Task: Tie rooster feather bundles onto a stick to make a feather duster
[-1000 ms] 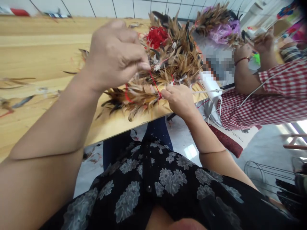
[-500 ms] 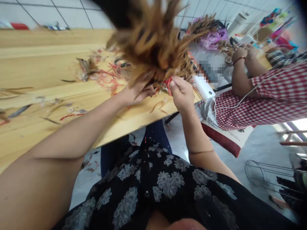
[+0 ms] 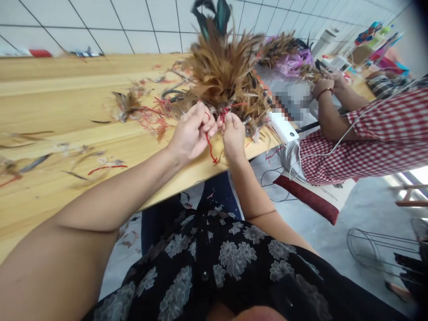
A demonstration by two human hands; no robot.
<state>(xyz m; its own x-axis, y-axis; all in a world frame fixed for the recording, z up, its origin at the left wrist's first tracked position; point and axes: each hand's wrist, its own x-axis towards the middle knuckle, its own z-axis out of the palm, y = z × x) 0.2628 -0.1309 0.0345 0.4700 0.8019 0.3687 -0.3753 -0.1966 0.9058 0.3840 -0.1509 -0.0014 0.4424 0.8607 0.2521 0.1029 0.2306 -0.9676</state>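
A bushy bundle of brown feathers [image 3: 220, 67] with dark glossy green tips on top stands upright beyond my hands, at the table's right part. Red string wraps its base. My left hand [image 3: 192, 132] is closed on a red string [image 3: 210, 149], which loops over its fingers and dangles below them. Close beside it, my right hand [image 3: 233, 136] pinches the string-wrapped base of the bundle. The exact grip of its fingers is partly hidden. More brown feathers [image 3: 256, 100] lie just behind and to the right.
Loose feathers and red string scraps [image 3: 152, 119] litter the wooden table [image 3: 67, 96]. A white power bank [image 3: 283, 127] with a cable lies at its right edge. Another person in a checked garment [image 3: 384, 120] works to the right, near a purple plastic bag [image 3: 294, 64].
The feather bundle has lowered and tilted upright, showing its dark green tips. My hands have come together at its base, the left rising and the right shifting left. Red string now hangs from my left hand.
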